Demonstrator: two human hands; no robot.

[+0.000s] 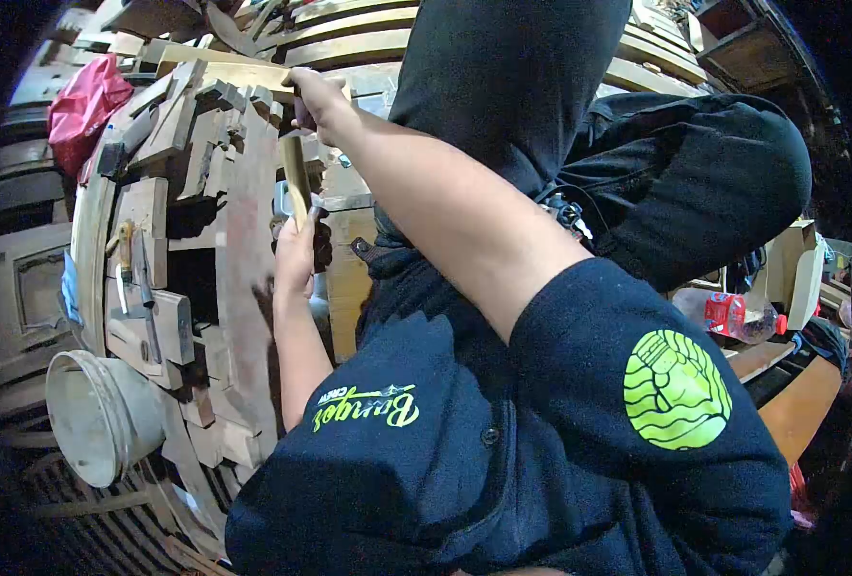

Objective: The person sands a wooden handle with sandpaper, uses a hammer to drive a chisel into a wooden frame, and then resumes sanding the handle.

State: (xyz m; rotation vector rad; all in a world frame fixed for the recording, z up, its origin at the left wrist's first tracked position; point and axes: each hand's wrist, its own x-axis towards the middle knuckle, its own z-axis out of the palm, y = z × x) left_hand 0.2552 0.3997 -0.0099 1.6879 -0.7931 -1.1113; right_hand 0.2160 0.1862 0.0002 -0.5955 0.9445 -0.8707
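Observation:
My left hand [295, 257] is closed around the lower end of a narrow, yellowish wooden strip [295, 176], thumb along its side. The strip stands out from the fist and points toward my other hand. Above it, my right hand [318, 102] has curled fingers beside the end of a pale board [239, 74]. What those fingers hold is hidden from this angle. A long worn plank [250, 250] of the bench runs just left of both hands.
On the bench's left side lie a knife [124, 250] and a long dark tool [145, 288] among wood blocks. A pink bag [88, 110] and a whitish bucket [95, 418] stand farther left. A plastic bottle [733, 317] lies at right, behind my bent leg [704, 182].

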